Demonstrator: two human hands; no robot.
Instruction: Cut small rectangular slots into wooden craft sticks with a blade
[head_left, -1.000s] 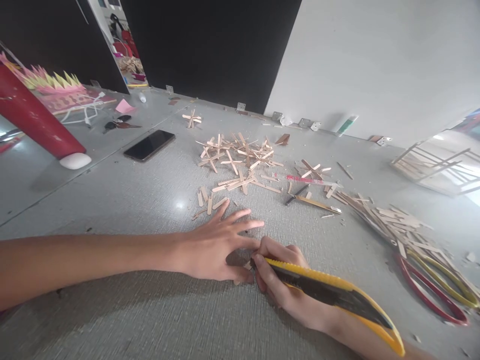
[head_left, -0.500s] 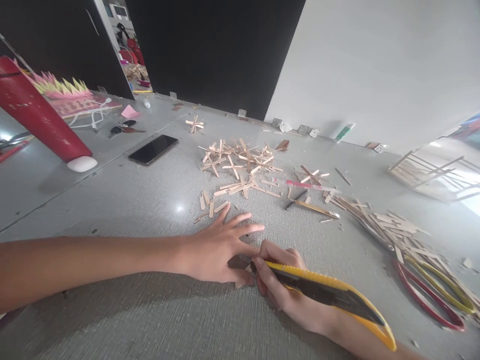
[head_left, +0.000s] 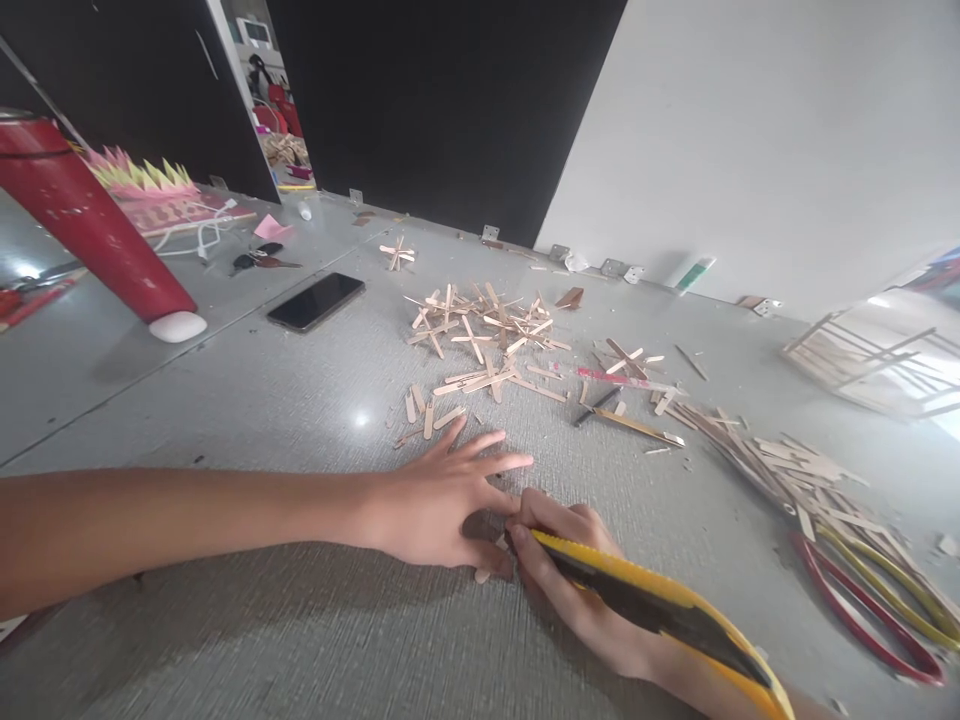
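Observation:
My left hand [head_left: 442, 505] reaches in from the left, with its outer fingers spread over the grey table. Its thumb and index finger press on a small wooden craft stick [head_left: 482, 576], mostly hidden beneath them. Wrapped round a yellow and black utility knife [head_left: 645, 590], my right hand [head_left: 562, 560] touches the left index fingertip. The knife's tip points at the stick between both hands; the blade itself is hard to make out. Just beyond my left fingers lie several short stick pieces [head_left: 429, 418].
Star-shaped bundles of craft sticks [head_left: 487, 330] lie mid-table. Cutters with red and yellow handles [head_left: 862, 610] rest by a stick pile [head_left: 810, 470] at right. A phone [head_left: 316, 301] and a red cylinder [head_left: 97, 220] are at left. A dark panel [head_left: 442, 110] stands behind.
The whole view has shifted slightly, so the table things appear a little to the right. Both hands keep nearly the same pose, the knife tilted a little further down.

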